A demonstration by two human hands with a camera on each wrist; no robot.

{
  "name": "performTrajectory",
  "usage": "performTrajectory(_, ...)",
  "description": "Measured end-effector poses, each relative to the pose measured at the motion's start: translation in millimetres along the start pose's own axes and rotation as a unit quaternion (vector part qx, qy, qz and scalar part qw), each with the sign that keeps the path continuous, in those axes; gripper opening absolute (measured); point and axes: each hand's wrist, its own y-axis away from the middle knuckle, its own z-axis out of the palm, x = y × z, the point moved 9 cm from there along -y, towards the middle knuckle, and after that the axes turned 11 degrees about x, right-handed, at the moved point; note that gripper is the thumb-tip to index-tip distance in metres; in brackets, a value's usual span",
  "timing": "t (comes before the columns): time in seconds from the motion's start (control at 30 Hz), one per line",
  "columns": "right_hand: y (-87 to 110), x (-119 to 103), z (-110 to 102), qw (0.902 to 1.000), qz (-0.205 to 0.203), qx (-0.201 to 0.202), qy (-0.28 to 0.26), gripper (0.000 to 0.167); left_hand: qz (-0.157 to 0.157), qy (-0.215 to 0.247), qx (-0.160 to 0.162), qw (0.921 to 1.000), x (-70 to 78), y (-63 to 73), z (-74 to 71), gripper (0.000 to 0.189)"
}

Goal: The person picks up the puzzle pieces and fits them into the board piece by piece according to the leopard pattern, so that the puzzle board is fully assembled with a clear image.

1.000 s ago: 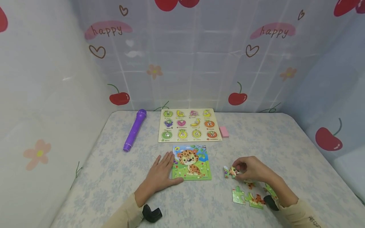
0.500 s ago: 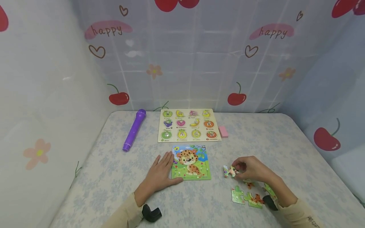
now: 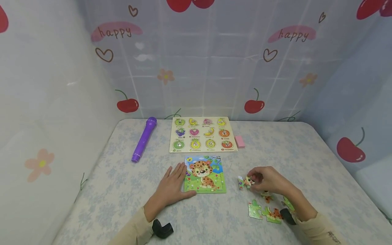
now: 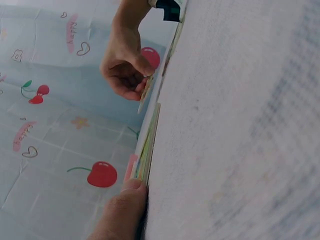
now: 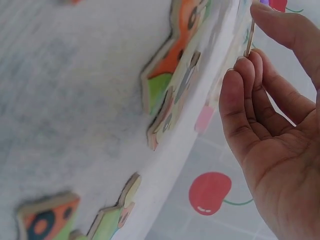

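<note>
My left hand (image 3: 172,185) lies with straight fingers along the left edge of a square leopard puzzle board (image 3: 203,175); its thumb touches the lower left corner. In the left wrist view, the thumb (image 4: 120,215) presses at the board's edge (image 4: 149,145). To the board's right, my right hand (image 3: 269,180) pinches a jigsaw puzzle piece (image 3: 243,182) between thumb and fingertips. The piece shows green and part of a leopard face. In the right wrist view it appears edge-on as a thin strip (image 5: 250,37), the palm (image 5: 280,175) turned to the camera.
Several loose puzzle pieces (image 3: 255,210) lie below and under the right hand, some partly hidden by the wrist. Behind the leopard board lies a fruit peg board (image 3: 202,139), with a pink block (image 3: 240,142) to its right. A purple toy microphone (image 3: 144,140) lies at the left.
My right hand has shifted slightly to the left and away from me, carrying the puzzle piece. The left hand and the leopard board stay in place.
</note>
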Motion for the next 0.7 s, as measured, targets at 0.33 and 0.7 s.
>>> performTrajectory(0.33, -4.7, -7, 1, 1.0000, 0.001, 0.007, 0.001, 0.029, 0.003, 0.002, 0.001, 1.0000, 0.2, -1.1, 0.5, 0.112)
performTrajectory(0.7, -18.0, -24, 6, 1.0000, -0.001, 0.007, -0.002, 0.028, 0.003, -0.005, -0.003, 1.0000, -0.5, -0.1, 0.8, 0.113)
